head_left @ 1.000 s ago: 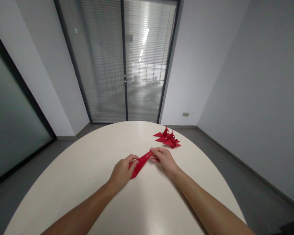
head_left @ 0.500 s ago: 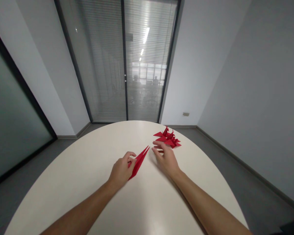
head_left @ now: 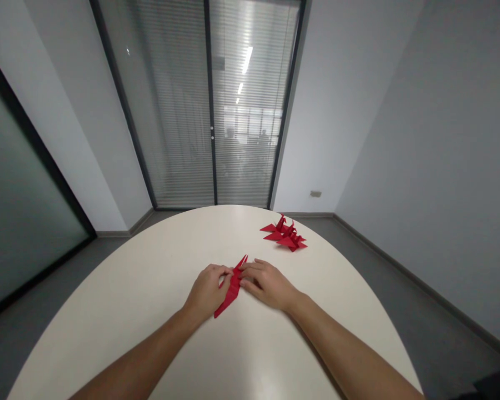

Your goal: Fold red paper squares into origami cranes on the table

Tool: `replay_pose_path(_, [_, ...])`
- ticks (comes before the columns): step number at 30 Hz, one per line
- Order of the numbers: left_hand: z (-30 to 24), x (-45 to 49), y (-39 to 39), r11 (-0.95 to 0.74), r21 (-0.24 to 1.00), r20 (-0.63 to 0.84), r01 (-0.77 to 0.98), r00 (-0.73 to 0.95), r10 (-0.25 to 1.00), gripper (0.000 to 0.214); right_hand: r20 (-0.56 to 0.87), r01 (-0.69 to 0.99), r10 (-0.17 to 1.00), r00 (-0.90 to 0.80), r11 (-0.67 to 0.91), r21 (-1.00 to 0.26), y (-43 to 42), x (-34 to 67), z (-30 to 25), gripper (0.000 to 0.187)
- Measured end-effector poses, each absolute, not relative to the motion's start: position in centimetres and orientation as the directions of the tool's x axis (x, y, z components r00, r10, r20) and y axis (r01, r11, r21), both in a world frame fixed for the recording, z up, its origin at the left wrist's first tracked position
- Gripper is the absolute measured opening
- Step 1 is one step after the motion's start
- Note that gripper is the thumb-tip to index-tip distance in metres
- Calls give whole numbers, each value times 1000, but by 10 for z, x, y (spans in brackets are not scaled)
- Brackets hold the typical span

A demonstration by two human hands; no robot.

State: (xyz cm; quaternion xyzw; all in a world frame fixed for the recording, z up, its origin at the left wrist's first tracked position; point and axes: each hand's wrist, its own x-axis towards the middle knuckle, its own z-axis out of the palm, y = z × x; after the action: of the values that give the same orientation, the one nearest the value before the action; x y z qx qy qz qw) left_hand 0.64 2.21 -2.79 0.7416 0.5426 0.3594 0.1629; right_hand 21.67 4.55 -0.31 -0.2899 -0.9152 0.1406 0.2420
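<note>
A folded piece of red origami paper (head_left: 232, 293) lies slantwise on the table between my hands, two narrow points at its far end and one longer point toward me. My left hand (head_left: 209, 287) pinches its left edge between thumb and fingers. From the other side, my right hand (head_left: 267, 283) has its fingertips on the paper's right edge near the split points, the thumb just below. The undersides of the right fingers are partly hidden, but they appear closed on the paper.
Several folded red paper cranes (head_left: 289, 238) sit clustered at the table's far right. The round cream table (head_left: 170, 250) curves away before a glass partition with blinds (head_left: 183, 139). A dark object (head_left: 495, 383) shows at the lower right corner.
My right hand has moved left and down onto the red paper, which it was apart from before. The paper has shifted slightly toward me, and its lower point now shows.
</note>
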Motion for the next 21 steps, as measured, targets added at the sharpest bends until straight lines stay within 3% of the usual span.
replay_pose_path(6, [-26,5,17,-472,584,387,661,284,877,29,323,565,702,-635,707,-426,53,224,-11,23])
replay_pose_path(10, [-19,2,14,-552,484,367,679,414,833,35,317,589,721,-616,689,-422,56,227,-14,29])
replay_pose_path(16, [-15,-6,15,-636,338,350,694,534,769,40,397,516,635,-662,771,-373,59,228,-15,28])
replay_pose_path(21, [-11,-7,14,-642,290,327,710,557,764,37,406,428,536,-740,841,-331,57,230,-10,39])
